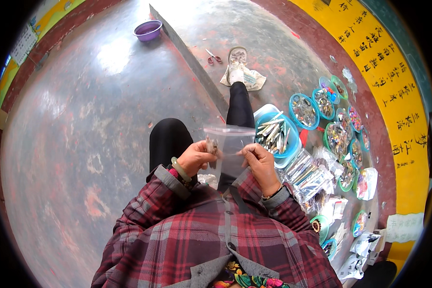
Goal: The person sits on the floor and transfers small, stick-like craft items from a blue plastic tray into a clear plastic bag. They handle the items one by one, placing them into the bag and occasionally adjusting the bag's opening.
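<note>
Above my lap a clear zip bag [231, 152] hangs between my hands, its pale pinkish zip strip along the top. My left hand [196, 158], with a pale bangle at the wrist, is closed round a narrow brownish bundle [212, 145] at the bag's left side. I cannot tell what the bundle is, or whether it lies inside or outside the plastic. On the other side, my right hand [262, 165] pinches near the bag's right edge with thumb and forefinger. A blue tub [293, 144] with several slim pale-handled pieces stands just right of that hand.
Round basins [304, 111] of small parts crowd the floor to the right. Packed plastic sleeves [308, 177] lie nearer me. Ahead are red-handled scissors [214, 58], my outstretched foot [236, 62] on a cloth, and a purple basin [148, 30] beside a floor ledge [192, 62].
</note>
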Motion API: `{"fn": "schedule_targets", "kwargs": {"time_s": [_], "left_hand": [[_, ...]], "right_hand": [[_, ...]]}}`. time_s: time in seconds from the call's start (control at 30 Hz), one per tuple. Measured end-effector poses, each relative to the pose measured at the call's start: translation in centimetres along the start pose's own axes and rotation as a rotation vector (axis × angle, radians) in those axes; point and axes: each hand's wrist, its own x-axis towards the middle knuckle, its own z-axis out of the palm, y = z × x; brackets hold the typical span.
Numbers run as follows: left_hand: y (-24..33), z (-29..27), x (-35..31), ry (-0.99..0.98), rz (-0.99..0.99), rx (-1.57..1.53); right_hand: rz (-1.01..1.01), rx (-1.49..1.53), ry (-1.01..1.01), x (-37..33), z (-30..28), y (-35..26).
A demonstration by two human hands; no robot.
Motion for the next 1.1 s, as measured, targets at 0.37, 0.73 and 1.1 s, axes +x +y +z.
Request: {"fn": "schedule_targets", "kwargs": {"time_s": [0.37,0.73,1.1], "left_hand": [[0.3,2.5,-0.6,-0.124,0.130,0.060],[-2.4,1.9,0.6,0.034,0.150,0.074],[-3.4,2.0,0.8,0.059,0.328,0.320]], "right_hand": [[0.059,0.080,0.040,-2.1,-2.0,2.3],[-0.206,-0.386,0.353,-1.6,-2.0,-1.3],[-0.580,-0.863,-0.031,-0.3,0.3,-4.5]]}}
